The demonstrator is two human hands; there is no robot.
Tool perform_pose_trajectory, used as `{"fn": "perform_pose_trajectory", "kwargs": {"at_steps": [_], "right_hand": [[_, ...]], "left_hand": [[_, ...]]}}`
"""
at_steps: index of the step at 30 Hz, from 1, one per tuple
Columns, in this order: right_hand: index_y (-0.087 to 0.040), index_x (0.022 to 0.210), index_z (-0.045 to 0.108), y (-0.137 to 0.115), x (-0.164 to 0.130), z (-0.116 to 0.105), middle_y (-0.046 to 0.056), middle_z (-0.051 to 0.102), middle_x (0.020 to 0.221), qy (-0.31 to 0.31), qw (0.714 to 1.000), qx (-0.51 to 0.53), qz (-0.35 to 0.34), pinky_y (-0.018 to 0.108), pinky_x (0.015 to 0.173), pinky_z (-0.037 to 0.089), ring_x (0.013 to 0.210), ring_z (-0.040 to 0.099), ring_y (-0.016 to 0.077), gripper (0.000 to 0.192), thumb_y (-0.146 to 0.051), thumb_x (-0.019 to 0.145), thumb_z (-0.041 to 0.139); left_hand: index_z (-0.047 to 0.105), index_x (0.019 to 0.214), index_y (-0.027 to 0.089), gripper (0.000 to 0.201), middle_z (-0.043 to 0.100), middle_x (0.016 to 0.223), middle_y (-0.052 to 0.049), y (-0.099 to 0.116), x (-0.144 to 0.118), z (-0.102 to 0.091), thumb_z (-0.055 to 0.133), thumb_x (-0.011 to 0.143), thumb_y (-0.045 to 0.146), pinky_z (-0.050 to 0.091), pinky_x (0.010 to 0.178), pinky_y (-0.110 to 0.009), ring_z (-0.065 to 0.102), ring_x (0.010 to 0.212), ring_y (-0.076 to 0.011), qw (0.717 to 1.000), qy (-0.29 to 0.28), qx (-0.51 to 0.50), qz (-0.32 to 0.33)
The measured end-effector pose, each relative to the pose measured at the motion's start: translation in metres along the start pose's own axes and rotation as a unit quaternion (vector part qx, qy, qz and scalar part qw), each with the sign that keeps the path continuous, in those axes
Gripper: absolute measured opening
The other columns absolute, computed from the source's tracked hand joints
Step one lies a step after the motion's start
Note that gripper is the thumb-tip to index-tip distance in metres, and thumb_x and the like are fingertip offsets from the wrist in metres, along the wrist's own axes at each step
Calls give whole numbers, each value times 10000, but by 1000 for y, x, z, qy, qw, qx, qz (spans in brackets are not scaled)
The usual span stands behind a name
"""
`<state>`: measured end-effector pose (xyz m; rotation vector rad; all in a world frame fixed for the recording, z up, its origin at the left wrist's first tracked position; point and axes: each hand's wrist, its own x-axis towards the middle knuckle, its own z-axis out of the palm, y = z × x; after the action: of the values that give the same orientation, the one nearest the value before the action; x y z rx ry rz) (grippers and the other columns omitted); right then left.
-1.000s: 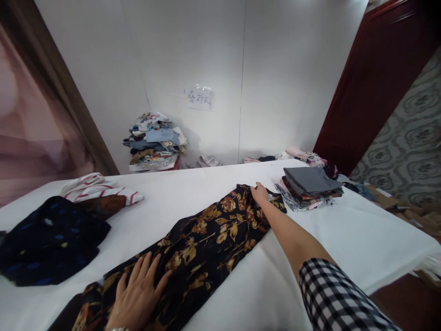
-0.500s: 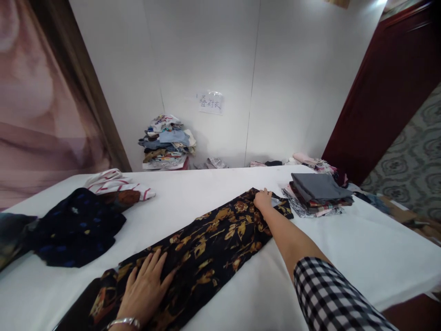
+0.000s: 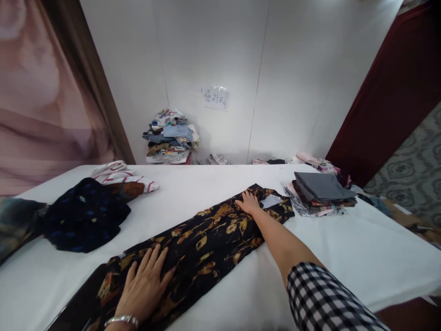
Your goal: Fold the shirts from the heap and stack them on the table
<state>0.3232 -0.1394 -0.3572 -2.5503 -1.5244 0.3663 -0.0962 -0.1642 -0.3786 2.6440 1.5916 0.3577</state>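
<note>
A black shirt [image 3: 206, 243] with a golden-brown floral print lies on the white table in a long, narrow fold, slanting from lower left to upper right. Its collar end, with a pale patch [image 3: 270, 201] showing, points right. My left hand [image 3: 143, 280], wearing a silver bracelet [image 3: 121, 320], rests flat on the shirt's near end with fingers spread. Near the collar, my right hand [image 3: 248, 202] lies on the fabric, fingers stretched out and pointing left. A flat dark piece [image 3: 79, 296] with a straight edge sticks out at the shirt's lower left; what it is I cannot tell.
To the right stands a stack of folded clothes [image 3: 322, 188] with a grey piece on top. Crumpled garments lie left, including a navy one [image 3: 86, 216] and a red-and-white one [image 3: 115, 170]. Behind the table [image 3: 361, 248] rises a clothes pile [image 3: 172, 135] against the wall.
My right hand has slid left from the collar and flattened, baring more of the pale patch. My left hand stays put on the shirt. The camera view has shifted slightly.
</note>
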Motion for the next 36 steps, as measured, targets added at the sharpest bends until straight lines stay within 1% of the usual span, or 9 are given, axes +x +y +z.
{"fn": "perform_pose_trajectory", "kwargs": {"at_steps": [3, 7, 13, 16, 20, 25, 30, 33, 36], "right_hand": [[-133, 1531, 302, 7, 1, -9, 148, 144, 1635, -18, 1000, 7, -3, 481, 1183, 163, 1489, 168, 336, 748, -594, 945, 352], [-107, 1537, 277, -8, -15, -23, 185, 174, 1620, -36, 999, 11, -29, 497, 1170, 184, 1493, 158, 324, 727, -570, 978, 231], [-229, 1540, 301, -44, -80, 26, 78, 195, 1630, -24, 970, -27, -240, 504, 1207, 102, 1511, 113, 260, 707, -624, 954, 272], [-221, 1526, 339, -41, -97, 48, 90, 226, 1620, -25, 964, -63, -258, 519, 1203, 122, 1502, 160, 265, 695, -614, 957, 266], [-224, 1509, 377, -40, -95, 48, 100, 262, 1607, -17, 967, -67, -246, 551, 1187, 170, 1492, 195, 290, 677, -601, 957, 270], [-284, 1495, 399, -67, -109, 42, 60, 252, 1616, 43, 947, -41, -317, 573, 1183, 162, 1501, 154, 304, 649, -617, 950, 282], [-271, 1503, 393, -85, -132, 63, 79, 269, 1608, -13, 930, -55, -362, 556, 1184, 153, 1498, 168, 298, 657, -611, 948, 300], [-263, 1510, 381, -84, -134, 71, 84, 253, 1613, -16, 931, -54, -361, 550, 1181, 156, 1500, 165, 289, 659, -605, 955, 283], [-266, 1508, 384, -83, -133, 70, 83, 256, 1612, -15, 930, -46, -364, 541, 1183, 150, 1501, 161, 288, 658, -608, 955, 285]], "left_hand": [[627, 1300, 274, 536, 466, 1502, -71, 4, 2, -4, 425, 819, 397, 278, 1146, -563, 370, 1427, -314, 999, -25, 43, 17], [517, 1401, 178, 593, 450, 1516, -129, 8, 4, -8, 472, 857, 411, 249, 1169, -567, 353, 1438, -307, 999, -35, -34, -19], [589, 1303, 190, 492, 540, 1448, -129, 4, -17, -25, 526, 878, 429, 324, 1160, -525, 430, 1393, -287, 981, 29, -190, -32], [656, 1192, 186, 396, 592, 1385, -136, 4, -46, -38, 531, 886, 405, 401, 1119, -496, 514, 1319, -283, 973, 84, -213, -26], [649, 1162, 199, 354, 651, 1270, -110, 1, -92, -55, 516, 896, 390, 483, 1038, -455, 601, 1186, -257, 965, 136, -205, -94], [600, 1233, 160, 456, 665, 1166, -122, -1, -123, -72, 497, 893, 446, 514, 943, -438, 628, 1097, -285, 961, 43, -123, -245], [563, 1291, 152, 498, 646, 1169, -139, 14, -114, -81, 499, 896, 448, 491, 931, -405, 625, 1104, -296, 959, -45, -64, -273], [565, 1282, 138, 498, 627, 1216, -165, 24, -100, -79, 535, 879, 428, 472, 961, -409, 622, 1127, -308, 958, -49, -76, -272], [539, 1314, 139, 563, 649, 1211, -168, 27, -86, -71, 625, 828, 409, 460, 992, -413, 607, 1176, -321, 940, -4, -166, -300]]}}
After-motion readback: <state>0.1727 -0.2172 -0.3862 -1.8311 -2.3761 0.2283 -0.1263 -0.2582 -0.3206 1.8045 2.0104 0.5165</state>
